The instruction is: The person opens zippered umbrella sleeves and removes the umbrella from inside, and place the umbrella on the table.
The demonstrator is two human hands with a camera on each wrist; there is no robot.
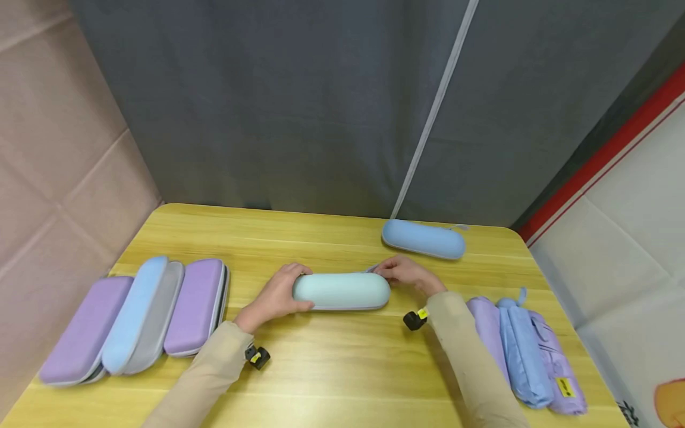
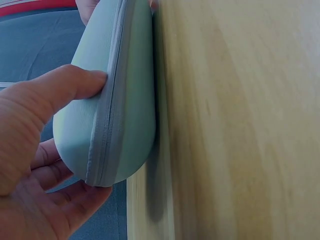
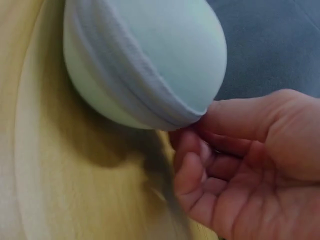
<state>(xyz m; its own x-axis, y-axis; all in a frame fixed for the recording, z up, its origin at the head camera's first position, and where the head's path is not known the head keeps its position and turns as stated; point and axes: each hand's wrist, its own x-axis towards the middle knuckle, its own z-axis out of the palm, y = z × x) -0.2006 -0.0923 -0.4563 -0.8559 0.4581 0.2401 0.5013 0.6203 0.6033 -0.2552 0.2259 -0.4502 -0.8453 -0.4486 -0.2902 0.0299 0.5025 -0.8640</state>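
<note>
A mint green zip-up hard pencil case [image 1: 342, 291] lies lengthwise at the middle of the table, with a grey zipper band [image 2: 107, 120] along its side. My left hand [image 1: 278, 292] grips its left end, thumb on the front near the zipper and fingers round the back and end. At the back right corner, my right hand [image 1: 409, 274] has its thumb and fingers pinched together where a short grey strap [image 1: 371, 269] shows. Up close, the right thumb [image 3: 240, 117] touches the end of the zipper band; what lies between those fingertips is hidden.
Behind stands a blue hard case [image 1: 423, 239] near the table's back edge. On the left are a purple case [image 1: 88, 330], a blue-and-grey case [image 1: 141, 315] and another purple case [image 1: 195, 306]. Soft purple and blue pouches [image 1: 524, 351] lie at right, beside my right sleeve.
</note>
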